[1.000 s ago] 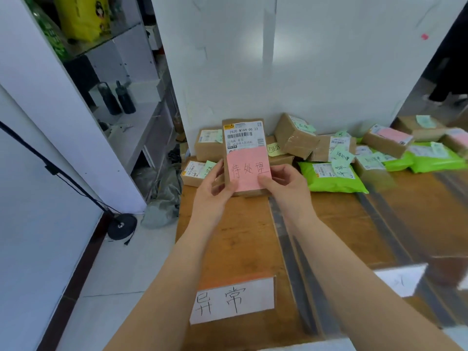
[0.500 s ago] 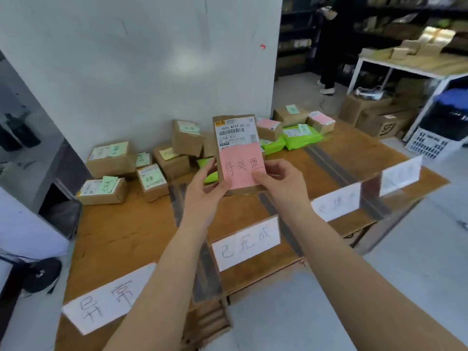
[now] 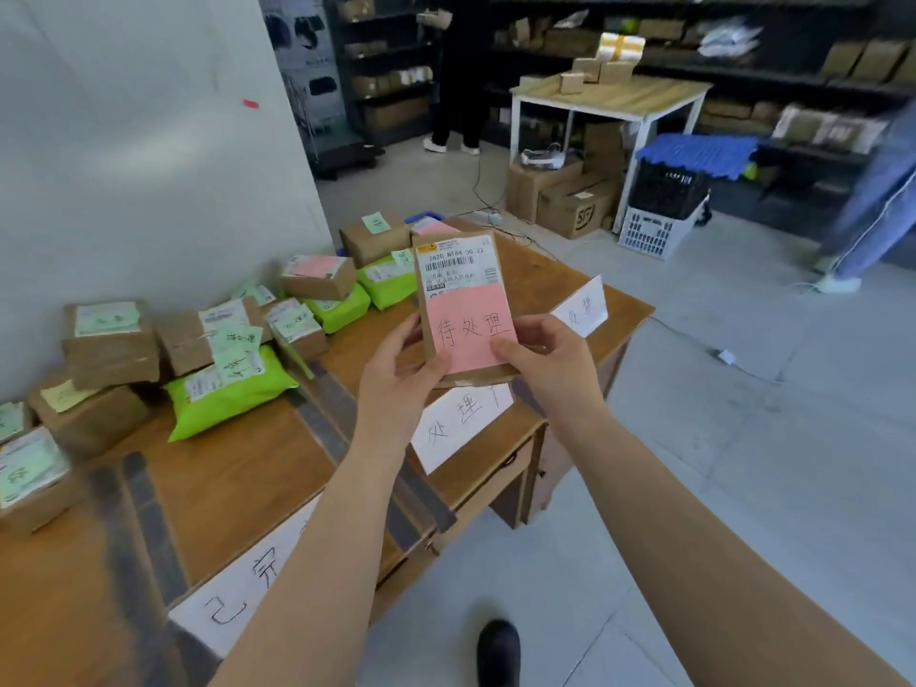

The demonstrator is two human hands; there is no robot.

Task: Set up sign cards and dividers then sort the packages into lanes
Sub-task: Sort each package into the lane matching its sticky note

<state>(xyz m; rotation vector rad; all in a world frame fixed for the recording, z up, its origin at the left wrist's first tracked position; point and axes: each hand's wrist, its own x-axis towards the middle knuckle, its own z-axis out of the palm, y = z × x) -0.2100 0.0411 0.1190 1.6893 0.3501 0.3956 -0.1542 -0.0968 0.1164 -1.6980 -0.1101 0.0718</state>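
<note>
Head view has swung right: both hands, left hand (image 3: 396, 384) and right hand (image 3: 550, 369), still clamp pink-noted package (image 3: 463, 309), now above far-right sign cards (image 3: 461, 423); lane matching underway.

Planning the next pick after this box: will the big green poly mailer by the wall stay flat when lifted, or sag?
The green mailer looks soft and wrinkled, so it will probably sag. Its glossy film may be slippery. It bulges little, so it is likely light.
</note>
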